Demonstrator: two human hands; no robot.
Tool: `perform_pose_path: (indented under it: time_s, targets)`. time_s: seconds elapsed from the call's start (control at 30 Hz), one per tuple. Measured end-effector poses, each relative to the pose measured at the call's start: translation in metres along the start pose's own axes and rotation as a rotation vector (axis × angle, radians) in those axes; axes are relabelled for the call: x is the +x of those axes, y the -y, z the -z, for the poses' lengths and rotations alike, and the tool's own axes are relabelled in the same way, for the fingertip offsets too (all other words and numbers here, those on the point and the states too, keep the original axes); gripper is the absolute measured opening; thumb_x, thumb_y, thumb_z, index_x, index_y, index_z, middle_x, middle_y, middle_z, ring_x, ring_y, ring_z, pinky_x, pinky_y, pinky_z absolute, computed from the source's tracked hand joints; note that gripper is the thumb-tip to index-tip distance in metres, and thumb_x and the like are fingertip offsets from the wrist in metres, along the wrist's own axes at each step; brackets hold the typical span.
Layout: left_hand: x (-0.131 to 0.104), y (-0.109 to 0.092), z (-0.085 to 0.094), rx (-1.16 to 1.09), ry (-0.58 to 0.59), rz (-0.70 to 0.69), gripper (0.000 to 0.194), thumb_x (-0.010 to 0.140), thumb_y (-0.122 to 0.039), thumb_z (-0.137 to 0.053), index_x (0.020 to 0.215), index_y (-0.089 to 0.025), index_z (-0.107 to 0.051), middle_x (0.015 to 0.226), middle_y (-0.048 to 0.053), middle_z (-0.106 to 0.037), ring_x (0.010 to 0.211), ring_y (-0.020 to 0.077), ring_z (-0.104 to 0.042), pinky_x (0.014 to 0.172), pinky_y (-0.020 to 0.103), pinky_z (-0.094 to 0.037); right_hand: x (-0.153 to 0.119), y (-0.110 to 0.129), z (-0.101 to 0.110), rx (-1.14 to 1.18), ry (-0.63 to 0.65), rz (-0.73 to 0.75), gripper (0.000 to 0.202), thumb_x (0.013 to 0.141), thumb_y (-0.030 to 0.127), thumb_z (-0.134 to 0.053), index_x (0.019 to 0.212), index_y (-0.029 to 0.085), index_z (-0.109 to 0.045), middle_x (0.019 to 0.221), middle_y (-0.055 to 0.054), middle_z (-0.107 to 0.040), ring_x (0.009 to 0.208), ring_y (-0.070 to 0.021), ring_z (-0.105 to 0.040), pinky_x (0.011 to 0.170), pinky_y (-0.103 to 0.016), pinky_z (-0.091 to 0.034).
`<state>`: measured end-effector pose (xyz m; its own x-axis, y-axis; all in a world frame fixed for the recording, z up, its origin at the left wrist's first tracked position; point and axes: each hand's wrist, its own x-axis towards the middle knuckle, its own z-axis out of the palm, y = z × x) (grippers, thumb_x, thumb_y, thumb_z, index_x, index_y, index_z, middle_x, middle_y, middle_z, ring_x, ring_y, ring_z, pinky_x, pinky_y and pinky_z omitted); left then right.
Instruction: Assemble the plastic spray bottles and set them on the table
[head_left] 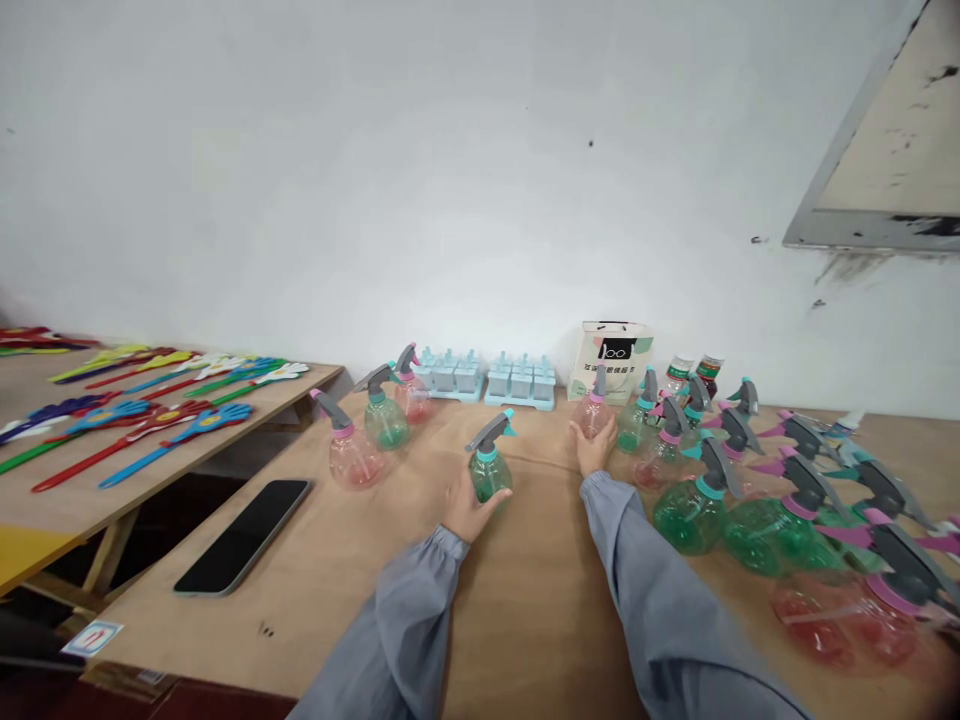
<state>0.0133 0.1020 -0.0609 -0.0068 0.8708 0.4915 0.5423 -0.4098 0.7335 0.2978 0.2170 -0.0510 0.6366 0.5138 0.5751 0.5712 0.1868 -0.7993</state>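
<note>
On my left, a side counter (270,425) has lots of bright plastic hands on sticks (206,425). Then comes my own wooden counter (517,620), with a black phone (244,537) lying near its left edge. Past the phone stand three round spray bottles (386,422), two pink and one green. Two light blue ice-pop molds (445,377) sit by the wall (480,200). A pale box (609,365) stands just behind my right hand (594,452). On the far right, a big bunch of pink and green spray bottles (688,517) crowds close to my right sleeve (637,560). In the middle, the fingers of my left hand (462,506) curl around a green bottle (489,476). It is see-through and round, with a blue-green ring, a gray top, and a blue-green tip pointing right. My right fingers curl around a pink bottle (595,414) with a pink ring and gray top. I cannot tell if either one touches the counter.
</note>
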Motion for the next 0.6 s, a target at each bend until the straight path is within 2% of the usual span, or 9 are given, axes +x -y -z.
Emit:
perform_pose_path:
  time_s: [0.13,0.23,0.33,0.47,0.53,0.6]
  targets:
    - [-0.004,-0.008,0.001,0.063,0.019,0.043,0.089,0.076,-0.054,-0.071,0.148,-0.02,-0.033,0.143,0.019,-0.056,0.133,0.0358,-0.053,0.107,0.054,-0.042,-0.032,0.015,0.017,0.107,0.003,0.101,0.082,0.089,0.071,-0.041,0.142,0.008,-0.037,0.146,-0.029,-0.036,0.143,-0.0374,-0.033,0.115,-0.06,-0.028]
    - [-0.013,-0.022,-0.001,0.176,0.018,0.052,0.089,0.077,-0.051,-0.069,0.151,-0.019,-0.032,0.145,0.019,-0.054,0.135,0.036,-0.051,0.106,0.054,-0.041,-0.072,0.033,0.04,0.258,0.21,0.235,0.062,0.097,0.056,-0.039,0.145,0.017,-0.036,0.148,-0.021,-0.036,0.144,-0.0301,-0.034,0.118,-0.056,-0.029]
    - [-0.024,-0.037,-0.007,0.282,0.047,-0.025,0.083,0.078,-0.045,-0.066,0.151,-0.021,-0.035,0.141,0.017,-0.057,0.13,0.0335,-0.054,0.104,0.05,-0.042,-0.1,0.057,0.062,0.353,0.399,0.324,0.07,0.094,0.053,-0.05,0.151,0.022,-0.028,0.153,-0.017,-0.033,0.148,-0.0298,-0.03,0.12,-0.056,-0.027]
    - [-0.037,-0.045,-0.018,0.352,0.048,-0.118,0.065,0.079,-0.037,-0.063,0.142,-0.025,-0.048,0.125,0.012,-0.066,0.111,0.0305,-0.063,0.1,0.05,-0.042,-0.101,0.087,0.079,0.413,0.577,0.317,0.092,0.083,0.054,-0.067,0.156,0.024,-0.02,0.159,-0.016,-0.029,0.15,-0.0319,-0.027,0.123,-0.055,-0.024]
    - [-0.039,-0.042,-0.023,0.326,0.027,-0.173,0.06,0.079,-0.04,-0.065,0.136,-0.027,-0.052,0.119,0.011,-0.068,0.106,0.0311,-0.065,0.097,0.05,-0.044,-0.092,0.098,0.08,0.444,0.65,0.292,0.093,0.08,0.052,-0.072,0.155,0.025,-0.023,0.159,-0.016,-0.032,0.15,-0.0318,-0.029,0.123,-0.055,-0.024]
    - [-0.036,-0.037,-0.025,0.275,-0.049,-0.229,0.062,0.076,-0.045,-0.069,0.134,-0.029,-0.052,0.117,0.011,-0.069,0.105,0.0326,-0.065,0.093,0.051,-0.046,-0.085,0.104,0.077,0.479,0.71,0.255,0.089,0.08,0.051,-0.073,0.153,0.027,-0.027,0.157,-0.015,-0.036,0.149,-0.0306,-0.033,0.122,-0.054,-0.026]
